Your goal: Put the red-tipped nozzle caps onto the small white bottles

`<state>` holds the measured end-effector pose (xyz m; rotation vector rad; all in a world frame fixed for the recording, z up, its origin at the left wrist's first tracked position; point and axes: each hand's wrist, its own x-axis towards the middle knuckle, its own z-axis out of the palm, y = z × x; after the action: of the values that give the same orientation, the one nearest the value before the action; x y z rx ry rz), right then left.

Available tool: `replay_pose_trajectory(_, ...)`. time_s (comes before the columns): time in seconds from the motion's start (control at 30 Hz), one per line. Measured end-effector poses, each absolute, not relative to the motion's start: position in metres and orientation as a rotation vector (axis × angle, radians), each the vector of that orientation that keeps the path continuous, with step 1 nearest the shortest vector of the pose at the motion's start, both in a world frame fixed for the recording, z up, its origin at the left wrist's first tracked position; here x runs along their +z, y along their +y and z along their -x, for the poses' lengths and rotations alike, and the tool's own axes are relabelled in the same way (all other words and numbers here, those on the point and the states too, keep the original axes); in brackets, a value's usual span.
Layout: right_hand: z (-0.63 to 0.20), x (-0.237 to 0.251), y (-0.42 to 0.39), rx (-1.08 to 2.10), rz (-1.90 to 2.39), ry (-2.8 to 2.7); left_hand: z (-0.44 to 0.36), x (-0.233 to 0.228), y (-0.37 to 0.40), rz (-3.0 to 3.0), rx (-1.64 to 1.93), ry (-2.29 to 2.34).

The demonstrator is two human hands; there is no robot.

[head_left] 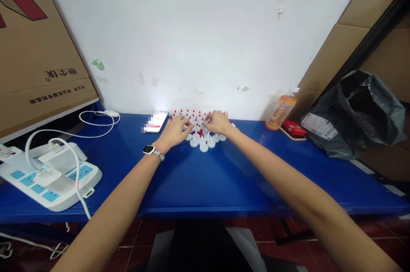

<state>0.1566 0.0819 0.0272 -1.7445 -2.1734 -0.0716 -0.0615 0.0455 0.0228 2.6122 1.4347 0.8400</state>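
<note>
Several white nozzle caps (pixel 204 147) stand in a cluster on the blue table, close to the wall. Those at the back carry small red tips (pixel 193 112), while the front ones show bare white nozzles. My left hand (pixel 175 131), with a watch (pixel 153 151) on its wrist, reaches over the left side of the cluster, thumb and fingers drawn together. From the right, my right hand (pixel 218 121) bends over the middle of the group, its fingertips pinched low among the red tips. What either hand's fingers grip is too small and partly hidden to make out.
A phone (pixel 156 121) leans near the wall on the left. A white power strip (pixel 54 178) with cables lies at the table's left. On the right are an orange drink bottle (pixel 282 109), a red packet (pixel 293 128) and a dark plastic bag (pixel 349 114). Cardboard (pixel 41 50) flanks the table.
</note>
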Motion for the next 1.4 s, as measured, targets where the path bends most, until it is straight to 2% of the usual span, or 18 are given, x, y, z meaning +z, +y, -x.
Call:
replay_pose_trajectory(0.13,-0.152,0.027,0.084,0.024,1.741,-2.090,0.062,0.022,0.046,-2.599,0.863,1.405)
replay_pose_trajectory(0.27,-0.158,0.029,0.076,0.139,1.446,-1.832,0.060,0.021,0.047,-2.560,1.006,1.304)
replay_pose_trajectory(0.43,-0.161,0.018,0.050,0.625,1.050,-1.460,0.045,0.023,0.038,-2.512,1.269,1.071)
replay_pose_trajectory(0.57,-0.150,0.009,0.025,0.873,0.945,-1.395,0.032,0.024,0.025,-2.498,1.262,0.900)
replay_pose_trajectory(0.87,-0.140,0.013,0.001,1.094,0.871,-1.348,0.022,0.023,0.013,-2.398,1.120,0.750)
replay_pose_trajectory(1.2,-0.135,0.017,0.000,1.317,0.724,-1.110,0.021,0.026,0.007,-2.585,1.023,0.892)
replay_pose_trajectory(1.4,-0.137,0.018,-0.005,1.320,0.758,-1.340,0.019,0.029,0.007,-2.720,1.161,1.015)
